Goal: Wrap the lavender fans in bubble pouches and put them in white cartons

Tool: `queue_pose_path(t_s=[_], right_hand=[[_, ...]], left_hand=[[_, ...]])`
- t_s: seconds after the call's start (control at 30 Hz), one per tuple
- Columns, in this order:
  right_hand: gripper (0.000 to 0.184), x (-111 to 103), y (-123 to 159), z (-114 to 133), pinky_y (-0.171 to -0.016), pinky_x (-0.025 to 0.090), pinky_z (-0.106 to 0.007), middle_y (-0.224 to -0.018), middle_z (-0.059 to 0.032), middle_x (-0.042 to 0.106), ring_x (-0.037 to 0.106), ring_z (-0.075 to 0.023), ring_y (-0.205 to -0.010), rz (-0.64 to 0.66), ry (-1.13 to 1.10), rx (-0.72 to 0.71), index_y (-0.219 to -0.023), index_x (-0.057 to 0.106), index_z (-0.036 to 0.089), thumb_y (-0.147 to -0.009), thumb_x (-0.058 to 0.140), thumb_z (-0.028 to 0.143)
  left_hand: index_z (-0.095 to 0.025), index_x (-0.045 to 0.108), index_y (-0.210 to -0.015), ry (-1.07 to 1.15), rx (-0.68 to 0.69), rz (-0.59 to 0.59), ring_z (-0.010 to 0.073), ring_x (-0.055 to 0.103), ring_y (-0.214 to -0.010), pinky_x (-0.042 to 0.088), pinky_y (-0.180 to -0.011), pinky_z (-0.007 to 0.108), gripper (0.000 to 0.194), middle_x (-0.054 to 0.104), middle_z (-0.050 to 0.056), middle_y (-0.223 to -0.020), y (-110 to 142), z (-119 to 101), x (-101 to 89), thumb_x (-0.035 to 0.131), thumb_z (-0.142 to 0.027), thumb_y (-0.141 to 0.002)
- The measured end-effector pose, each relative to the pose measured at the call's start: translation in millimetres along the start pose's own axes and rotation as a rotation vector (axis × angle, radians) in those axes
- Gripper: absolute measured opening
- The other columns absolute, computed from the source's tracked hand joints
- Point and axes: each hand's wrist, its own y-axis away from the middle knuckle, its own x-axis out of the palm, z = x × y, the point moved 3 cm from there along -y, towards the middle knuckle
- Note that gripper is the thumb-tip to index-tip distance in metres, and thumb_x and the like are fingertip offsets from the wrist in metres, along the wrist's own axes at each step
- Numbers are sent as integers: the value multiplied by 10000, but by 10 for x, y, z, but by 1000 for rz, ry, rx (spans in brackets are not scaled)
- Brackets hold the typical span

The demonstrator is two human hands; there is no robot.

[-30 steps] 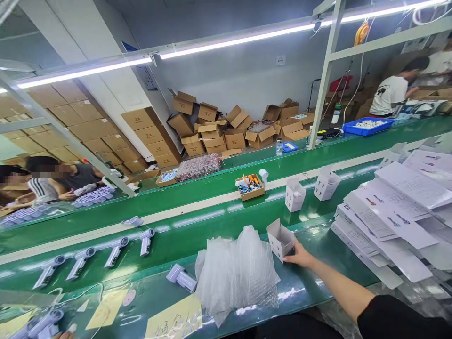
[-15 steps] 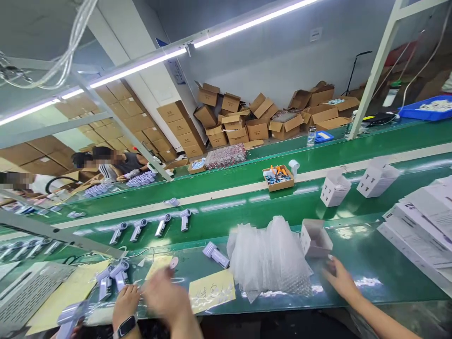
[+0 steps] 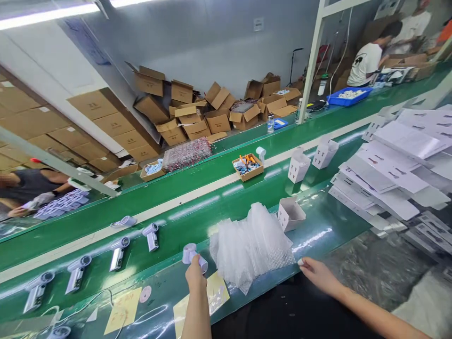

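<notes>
My left hand [image 3: 196, 277] is closed round the handle of a lilac handheld fan [image 3: 189, 254], beside a pile of bubble-wrap bags [image 3: 249, 247]. My right hand [image 3: 319, 274] hovers at the bench's front edge, right of the bags, its fingers drawn together. Something white shows at a fingertip; whether it is held or worn is unclear. Behind the bags stands an open white box [image 3: 292, 215]. A yellow paper sheet [image 3: 216, 292] lies partly under my left forearm.
More handheld fans [image 3: 116, 254] stand in a row on the green conveyor [image 3: 197, 212]. White boxes [image 3: 299, 165] and a tool carton [image 3: 249, 168] are farther back. Flat printed box blanks [image 3: 384, 174] are stacked at right. A gloved co-worker [image 3: 38, 188] works at far left.
My left hand has moved right and now holds a fan that lay beside the bags. My right hand has drawn back from the open box. The view has swung right; the watch-wearing person's hand is gone.
</notes>
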Motion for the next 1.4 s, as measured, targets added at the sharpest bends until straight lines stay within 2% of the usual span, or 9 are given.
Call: queue_pose_path(t_s=[0.13,0.23,0.37,0.53,0.6,0.93,1.1,1.27,1.4], right_hand=[[338,141,-70,330,-807,480,-371,-896,-52,668,628,-209,-856,146,-496,255,-865,589,196,-726,641,499],[466,305,-137,589,-876,477,-416,-1211,-83,604,602,-232,-1053,361,-842,312,-1074,552,231,-753,623,561],[418,206,-173,588,-792,530,-385,-994,-79,676,649,-215,-881,230,-973,236,-970,573,187,-780,604,558],[280,-380,-24,241,-587,538,-246,-718,1,622,617,-120,-610,-101,-1041,348,-884,527,204,-813,621,458],[279,-593,68,156,-522,513,-231,-694,21,611,583,-105,-530,-116,-967,374,-919,492,233,-797,649,429],[440,-855,290,-70,-642,493,-264,-830,2,611,599,-137,-702,243,-869,313,-1014,550,194,-620,728,277],[648,-709,101,249,-541,462,-238,-815,-2,629,593,-131,-616,518,-844,309,-1153,503,199,-547,731,232],[537,-588,-19,397,-507,434,-236,-705,4,618,555,-122,-549,447,-732,380,-1076,533,181,-566,686,251],[422,-595,22,341,-521,418,-258,-623,21,584,532,-134,-529,342,-566,443,-982,543,181,-588,658,276]], left_hand=[[-167,574,-855,260,51,227,153,621,-658,484,-574,254,400,628,27,-763,600,-225,419,444,-536,-770],[-168,554,-826,510,35,735,125,566,-553,424,-492,228,415,588,12,-676,1354,-409,981,618,-538,-648],[-153,580,-995,161,90,1168,182,599,-590,393,-459,263,588,621,86,-748,1958,-436,1571,295,-639,-828],[-134,615,-996,-734,1146,844,328,490,-1106,401,-906,466,310,573,184,-1111,1875,-313,1889,456,-361,-857],[-111,601,-1060,-966,1334,816,345,450,-1143,376,-929,484,281,546,200,-1161,1813,-218,2010,489,-220,-827],[-132,609,-990,-1006,1190,697,256,561,-975,422,-838,365,311,630,146,-982,1838,-476,2072,312,-147,-900],[-179,605,-935,-501,977,750,190,605,-858,425,-749,285,267,671,62,-896,2055,-807,1964,343,-195,-887],[-174,572,-787,-119,694,705,161,561,-678,420,-640,263,180,613,18,-697,2029,-914,1823,400,-208,-828],[-173,574,-836,-118,926,601,175,550,-739,422,-692,287,193,601,43,-764,2131,-865,1773,384,-199,-855]])
